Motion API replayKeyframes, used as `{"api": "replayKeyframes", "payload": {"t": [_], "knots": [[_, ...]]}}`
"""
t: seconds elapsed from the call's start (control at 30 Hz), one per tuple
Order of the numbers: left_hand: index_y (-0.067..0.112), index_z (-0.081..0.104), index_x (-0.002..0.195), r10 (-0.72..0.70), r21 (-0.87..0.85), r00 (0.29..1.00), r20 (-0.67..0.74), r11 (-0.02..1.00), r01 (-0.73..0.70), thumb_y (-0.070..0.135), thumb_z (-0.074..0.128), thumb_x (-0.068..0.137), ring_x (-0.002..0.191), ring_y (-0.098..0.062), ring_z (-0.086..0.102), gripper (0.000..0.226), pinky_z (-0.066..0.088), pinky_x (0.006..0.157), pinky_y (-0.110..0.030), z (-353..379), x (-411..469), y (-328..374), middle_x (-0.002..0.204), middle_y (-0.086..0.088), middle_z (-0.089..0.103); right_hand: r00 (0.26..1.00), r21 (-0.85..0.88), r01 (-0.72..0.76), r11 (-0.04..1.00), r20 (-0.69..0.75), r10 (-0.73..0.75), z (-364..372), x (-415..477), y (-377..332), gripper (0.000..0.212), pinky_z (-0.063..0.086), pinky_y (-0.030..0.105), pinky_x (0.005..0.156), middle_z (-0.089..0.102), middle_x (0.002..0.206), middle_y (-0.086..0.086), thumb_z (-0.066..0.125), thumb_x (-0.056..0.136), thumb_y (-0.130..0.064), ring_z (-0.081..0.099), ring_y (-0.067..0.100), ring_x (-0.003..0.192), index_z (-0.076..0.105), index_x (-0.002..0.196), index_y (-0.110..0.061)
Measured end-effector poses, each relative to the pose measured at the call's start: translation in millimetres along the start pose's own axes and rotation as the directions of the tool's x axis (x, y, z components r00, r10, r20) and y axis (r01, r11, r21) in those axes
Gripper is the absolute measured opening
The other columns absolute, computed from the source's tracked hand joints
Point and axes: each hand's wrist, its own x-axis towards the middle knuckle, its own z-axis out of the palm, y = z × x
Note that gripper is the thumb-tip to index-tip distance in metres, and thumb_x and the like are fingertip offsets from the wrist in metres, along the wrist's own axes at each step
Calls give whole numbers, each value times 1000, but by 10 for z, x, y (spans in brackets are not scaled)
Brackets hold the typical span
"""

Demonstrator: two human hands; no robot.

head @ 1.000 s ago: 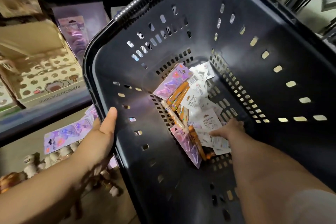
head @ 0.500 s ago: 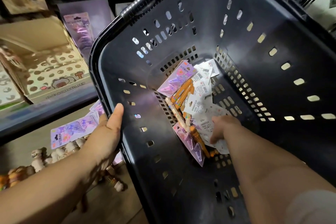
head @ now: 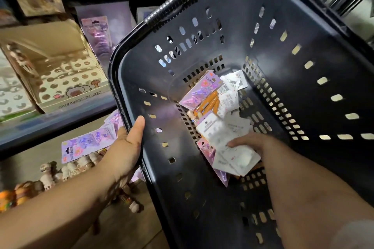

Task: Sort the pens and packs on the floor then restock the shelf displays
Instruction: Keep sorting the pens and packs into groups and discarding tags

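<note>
Our left hand point(head: 123, 147) grips the black basket's rim point(head: 116, 79) — our right hand point(head: 250, 143) clutches white packs point(head: 228, 145) inside, above orange pens point(head: 208, 104).

Left hand point(head: 125, 151) partly hidden behind basket point(head: 202, 198) rim, white packs point(head: 220, 133) print blurred

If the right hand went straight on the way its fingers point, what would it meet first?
The right hand grips white packs; straight beyond them it likely meets the orange pens on the basket floor, though depth is unclear.
</note>
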Motion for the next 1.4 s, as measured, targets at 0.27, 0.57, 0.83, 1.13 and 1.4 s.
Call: {"api": "replayKeyframes", "payload": {"t": [0.27, 0.57, 0.83, 1.13, 1.4], "knots": [[35, 30, 150, -14, -15, 1000, -3, 1000, 14, 98, 51, 47, 136, -12, 43, 123, 26, 118, -39, -31, 27, -57, 139, 23, 46, 996, 16, 81, 997, -26, -81, 532, 365, 332, 61, 48, 47, 98, 72, 109, 1, 92, 57, -31, 66, 23, 102, 63, 110, -29], [37, 29, 149, -19, 37, 999, -29, 999, 20, 101, 46, 46, 134, -14, 45, 123, 26, 118, -40, -22, 29, -69, 143, 14, 50, 986, 52, 74, 996, -155, -65, 498, 607, 441, 132, 41, 52, 105, 53, 119, -6, 95, 23, -54, 52, 25, 117, 32, 137, -32], [29, 30, 151, -16, 64, 999, -40, 998, 19, 101, 44, 47, 134, -15, 45, 127, 26, 119, -40, 0, -25, -7, 142, 13, 51, 988, 162, 90, 983, -142, -67, 628, 575, 324, 125, 42, 54, 102, 52, 115, -6, 90, 48, -40, 51, 27, 117, 14, 148, -33], [29, 26, 153, -29, 71, 998, -56, 997, 33, 103, 41, 40, 137, -16, 42, 135, 25, 119, -39, 25, -60, 32, 146, 11, 47, 987, 179, 147, 973, -87, -133, 688, 611, 276, 140, 40, 53, 105, 55, 134, -3, 92, 44, -39, 54, 25, 120, 1, 151, -40], [18, 22, 155, -32, 122, 997, -76, 992, 42, 71, 35, 89, 142, -22, 34, 85, 19, 115, -29, 63, -130, 125, 151, 1, 41, 993, 197, 118, 973, -35, -114, 730, 559, 256, 86, 46, 54, 98, 64, 121, 1, 85, 69, -26, 59, 28, 113, 34, 139, -30]]}}
